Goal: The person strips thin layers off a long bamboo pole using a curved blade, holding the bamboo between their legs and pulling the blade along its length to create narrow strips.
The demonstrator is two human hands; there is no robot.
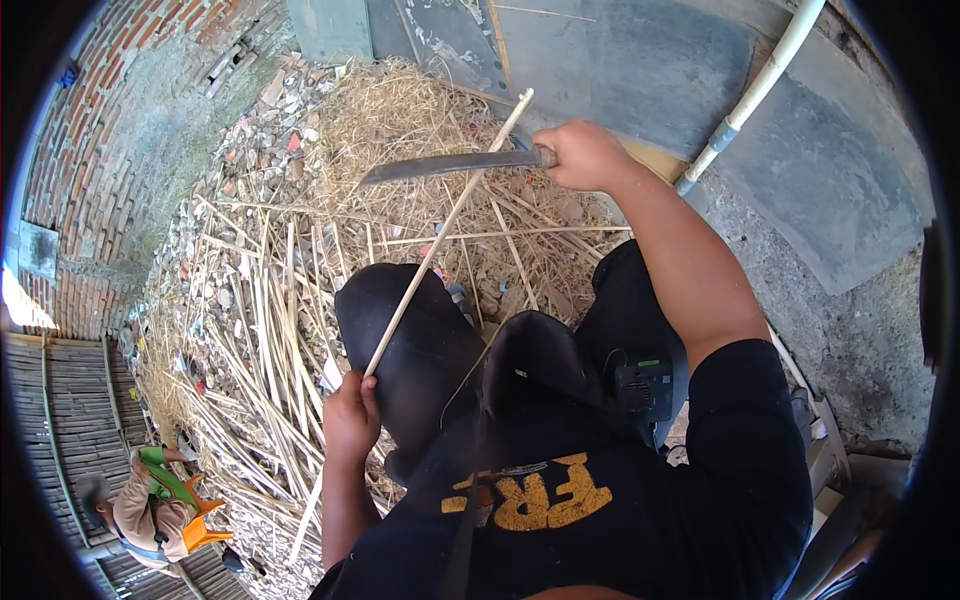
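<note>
My left hand (351,416) is closed round the lower end of a long, pale bamboo strip (437,243). The strip slants up and away to the right, passing over my left knee. My right hand (582,155) grips the handle of a machete (445,166), held out at arm's length. Its dark, long blade points left and crosses the strip near the strip's far end. Whether blade and strip touch, I cannot tell. Below them, a heap of split bamboo strips (290,300) covers the ground on my left.
Fine shavings (400,105) and rubble (225,235) lie ahead. Grey panels (640,70) and a white pipe (765,85) stand at the far right. A brick wall (90,170) rises at left. Another person (150,510) sits by an orange chair (203,515) at lower left.
</note>
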